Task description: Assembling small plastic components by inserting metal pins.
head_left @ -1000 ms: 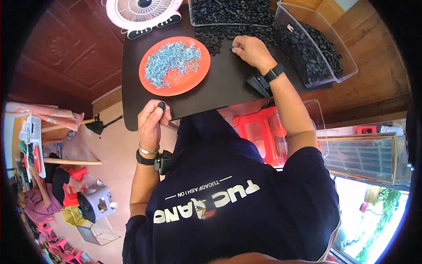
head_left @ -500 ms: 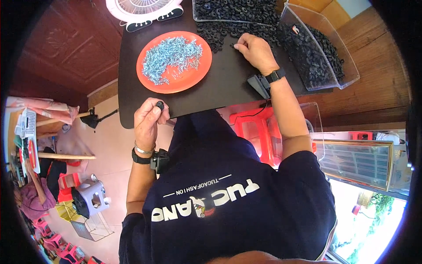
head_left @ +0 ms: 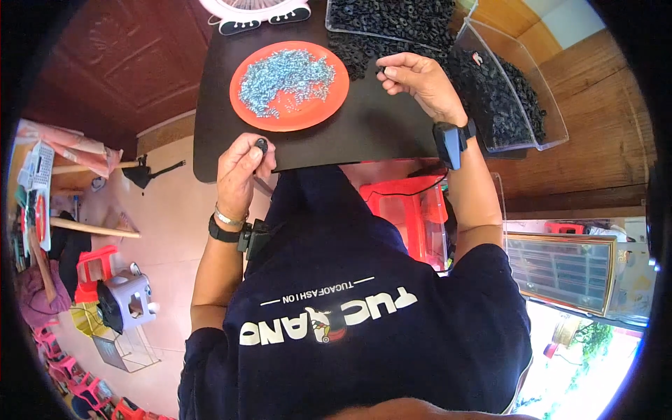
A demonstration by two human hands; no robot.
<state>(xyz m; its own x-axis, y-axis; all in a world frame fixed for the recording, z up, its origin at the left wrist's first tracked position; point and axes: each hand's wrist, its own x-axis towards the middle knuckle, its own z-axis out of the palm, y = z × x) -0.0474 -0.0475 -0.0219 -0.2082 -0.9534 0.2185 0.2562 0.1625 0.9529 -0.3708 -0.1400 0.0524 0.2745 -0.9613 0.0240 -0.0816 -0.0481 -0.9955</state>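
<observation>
My left hand [head_left: 241,168] is closed at the table's front left edge, pinching a small round black plastic part [head_left: 261,145] between thumb and fingers. Further right and higher, my right hand [head_left: 418,82] pinches another small black part [head_left: 381,71], mostly covered by the fingertips. A red plate [head_left: 308,120] holding a heap of small silvery-blue springs or screws [head_left: 283,77] lies between the hands, nearer the far side. Loose black parts [head_left: 353,59] are piled on the table just beyond my right hand.
Two clear bins full of black parts stand behind, one at the far edge [head_left: 392,31] and one at the right [head_left: 535,77]. A pink fan [head_left: 262,12] stands at the far left of the dark table [head_left: 210,140]. Below the table is a red stool [head_left: 420,224].
My right hand has lifted away from the pile with a small black part, its wrist turning. My left hand keeps its black part. The whole view has shifted slightly.
</observation>
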